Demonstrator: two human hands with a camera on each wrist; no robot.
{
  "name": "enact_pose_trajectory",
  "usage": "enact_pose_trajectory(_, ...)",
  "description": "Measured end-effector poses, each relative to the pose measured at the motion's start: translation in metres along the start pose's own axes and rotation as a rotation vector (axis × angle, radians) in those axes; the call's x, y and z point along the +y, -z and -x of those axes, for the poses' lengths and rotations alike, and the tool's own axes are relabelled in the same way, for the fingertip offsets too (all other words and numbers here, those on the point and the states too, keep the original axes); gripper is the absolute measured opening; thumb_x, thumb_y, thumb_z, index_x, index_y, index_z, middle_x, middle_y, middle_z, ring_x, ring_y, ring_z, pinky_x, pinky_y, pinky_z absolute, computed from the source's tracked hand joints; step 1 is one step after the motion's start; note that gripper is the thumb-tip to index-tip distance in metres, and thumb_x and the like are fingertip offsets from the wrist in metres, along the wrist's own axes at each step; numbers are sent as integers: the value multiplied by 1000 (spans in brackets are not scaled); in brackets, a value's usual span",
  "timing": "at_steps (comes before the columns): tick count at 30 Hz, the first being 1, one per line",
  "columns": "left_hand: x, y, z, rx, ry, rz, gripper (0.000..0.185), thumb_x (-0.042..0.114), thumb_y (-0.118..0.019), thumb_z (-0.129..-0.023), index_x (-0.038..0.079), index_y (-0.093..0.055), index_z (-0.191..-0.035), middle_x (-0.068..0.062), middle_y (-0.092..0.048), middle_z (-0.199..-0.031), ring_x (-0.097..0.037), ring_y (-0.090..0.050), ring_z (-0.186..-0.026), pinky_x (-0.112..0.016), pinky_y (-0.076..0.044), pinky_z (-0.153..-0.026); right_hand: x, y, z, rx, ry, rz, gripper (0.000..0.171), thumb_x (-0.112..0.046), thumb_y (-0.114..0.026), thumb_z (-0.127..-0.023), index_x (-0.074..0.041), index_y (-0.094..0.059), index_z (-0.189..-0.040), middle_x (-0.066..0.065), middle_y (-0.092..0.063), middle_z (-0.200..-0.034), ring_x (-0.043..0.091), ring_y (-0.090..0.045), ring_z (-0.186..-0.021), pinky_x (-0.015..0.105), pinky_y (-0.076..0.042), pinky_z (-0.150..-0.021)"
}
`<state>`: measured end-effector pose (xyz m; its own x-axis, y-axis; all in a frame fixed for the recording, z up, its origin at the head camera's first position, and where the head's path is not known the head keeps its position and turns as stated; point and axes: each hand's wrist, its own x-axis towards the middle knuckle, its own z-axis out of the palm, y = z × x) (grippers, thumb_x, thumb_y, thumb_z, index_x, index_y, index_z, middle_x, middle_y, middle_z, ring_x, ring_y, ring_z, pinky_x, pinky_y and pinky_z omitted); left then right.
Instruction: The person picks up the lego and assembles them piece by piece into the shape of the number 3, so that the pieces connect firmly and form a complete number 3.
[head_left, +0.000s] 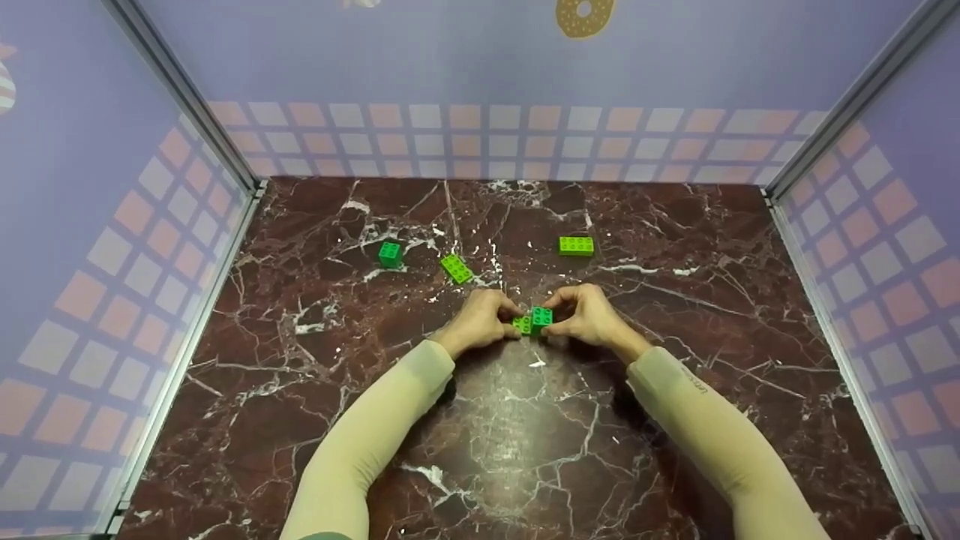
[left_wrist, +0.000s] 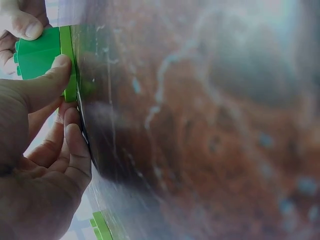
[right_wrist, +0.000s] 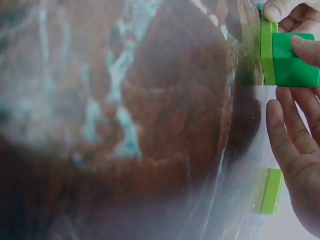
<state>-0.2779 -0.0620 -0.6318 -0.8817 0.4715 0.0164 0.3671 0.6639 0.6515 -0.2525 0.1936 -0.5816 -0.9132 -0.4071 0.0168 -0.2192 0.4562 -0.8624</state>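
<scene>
2 plastic bricks are what we've got pinched between our hands near the middle of the dark red marble-look tabletop [head_left: 525,450]: a flat light green studded plate [head_left: 522,324] and a chunkier dark green square block [head_left: 541,317] sitting on it, studs up. Our left hand [head_left: 480,321] has thumb and fingers curled onto the light plate's side, and our right hand [head_left: 589,315] grips the darker block the same way. Both pieces look glossy and clean. Further back lie 3 loose ones: a small dark green cube brick [head_left: 390,254], a slanted light green flat brick [head_left: 456,268] and a light green rectangular brick [head_left: 576,245].
</scene>
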Motion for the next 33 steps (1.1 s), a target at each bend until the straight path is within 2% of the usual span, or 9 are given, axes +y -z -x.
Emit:
enact_pose_trajectory(8, -6, -4, 1, 5, -23, 13, 36, 28, -100, -81, 21, -90, -115, 1, -88, -102, -12, -76, -91, -35, -64, -86, 1, -2, 3, 23, 23, 52, 31, -3, -99, -78, -3, -86, -107, 16, -87, -102, 25, -83, -90, 26, -67, -82)
enact_pose_trajectory(13, -3, -3, 4, 10, -24, 1, 34, 29, -100, -83, 21, -90, -114, 1, -86, -100, -12, -74, -88, -34, -63, -84, 1, -2, 4, 35, 17, 74, 31, -4, -99, -78, -4, -87, -106, 14, -88, -101, 20, -80, -88, 21, -63, -80)
enact_pose_trajectory(17, 3, 0, 6, -3, -6, 9, 35, 28, -99, -84, 19, -89, -117, -2, -86, -104, -17, -76, -91, -37, -63, -88, 2, -2, 5, 34, 6, 49, 31, -3, -99, -78, -2, -86, -106, 17, -87, -100, 18, -80, -87, 15, -60, -76)
enact_pose_trajectory(21, 5, 2, 7, -6, 3, 23, 35, 28, -98, -86, 21, -88, -119, -2, -85, -106, -17, -76, -94, -38, -63, -92, 2, -2, 5, 30, 15, 39, 31, -2, -99, -78, -1, -86, -106, 18, -87, -100, 21, -81, -87, 14, -59, -76)
enact_pose_trajectory(24, 19, 12, 15, -21, 6, 34, 35, 24, -97, -87, 16, -88, -120, -6, -85, -109, -22, -77, -97, -42, -64, -94, 2, -2, 5, 28, 22, 45, 31, -3, -99, -78, -1, -85, -105, 18, -87, -100, 27, -82, -89, 15, -59, -76)
enact_pose_trajectory(28, 21, 15, 15, -23, -12, 46, 36, 22, -96, -87, 12, -86, -120, -8, -85, -109, -22, -80, -96, -39, -65, -94, 2, -1, 4, 30, 24, 54, 31, -3, -99, -78, -1, -85, -105, 19, -87, -101, 29, -82, -90, 19, -62, -78)
enact_pose_trajectory(30, 11, 10, 12, -11, -33, 49, 36, 22, -96, -88, 13, -86, -121, -6, -86, -109, -18, -79, -94, -35, -65, -92, 2, -1, 4, 30, 21, 61, 31, -3, -99, -78, -1, -85, -105, 18, -87, -101, 27, -82, -89, 20, -62, -79)
enact_pose_trajectory(33, 10, 13, 15, 5, -57, 62, 34, 22, -94, -90, 13, -86, -122, -5, -86, -107, -16, -79, -93, -32, -65, -89, 2, -1, 4, 28, 17, 61, 31, -4, -99, -78, -1, -85, -105, 17, -87, -101, 25, -81, -89, 19, -61, -79)
